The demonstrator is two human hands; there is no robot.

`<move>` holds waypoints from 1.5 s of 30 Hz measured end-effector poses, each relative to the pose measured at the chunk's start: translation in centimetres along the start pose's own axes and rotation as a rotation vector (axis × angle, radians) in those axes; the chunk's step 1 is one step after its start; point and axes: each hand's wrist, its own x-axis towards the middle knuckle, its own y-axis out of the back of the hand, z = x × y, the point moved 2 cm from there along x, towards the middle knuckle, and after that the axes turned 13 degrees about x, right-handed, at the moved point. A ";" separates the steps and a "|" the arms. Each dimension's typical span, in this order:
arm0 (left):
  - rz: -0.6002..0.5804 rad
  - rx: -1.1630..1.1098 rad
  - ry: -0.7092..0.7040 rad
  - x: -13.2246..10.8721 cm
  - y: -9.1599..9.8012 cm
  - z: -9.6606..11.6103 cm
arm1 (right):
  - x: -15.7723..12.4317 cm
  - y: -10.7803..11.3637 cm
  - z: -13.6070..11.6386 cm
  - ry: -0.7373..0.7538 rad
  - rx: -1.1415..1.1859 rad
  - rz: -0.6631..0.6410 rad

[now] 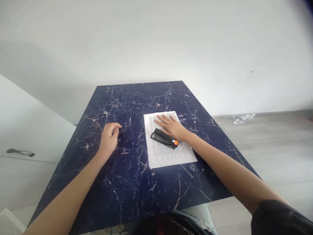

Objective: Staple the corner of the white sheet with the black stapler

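A printed sheet of paper [168, 151] lies on the dark blue marbled table [132, 182]. My right hand [171, 125] rests flat on the sheet's upper part, fingers stretched out. A black stapler [163, 138] with an orange end lies on the paper, right beside that hand's thumb side. My left hand [109, 137] sits on the table left of the sheet, its fingers curled in a loose pinch; whatever is between the fingertips is too small to make out. A small pale object [105, 112] lies on the table beyond the left hand.
A white cabinet with a dark handle [20, 152] stands against the table's left side. A white wall runs behind the table. On the grey floor at the right lies a clear plastic bottle [244, 118].
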 end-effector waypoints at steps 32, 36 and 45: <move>-0.066 0.024 0.013 0.4 0.1 0.0 | -4.8 2.3 7.0 -0.176 0.064 0.087; -0.064 0.033 0.005 0.4 0.1 -0.1 | -4.7 2.3 6.9 -0.180 0.063 0.093; -0.076 0.041 0.013 0.4 0.2 0.3 | -4.9 3.8 5.6 -0.140 0.154 0.212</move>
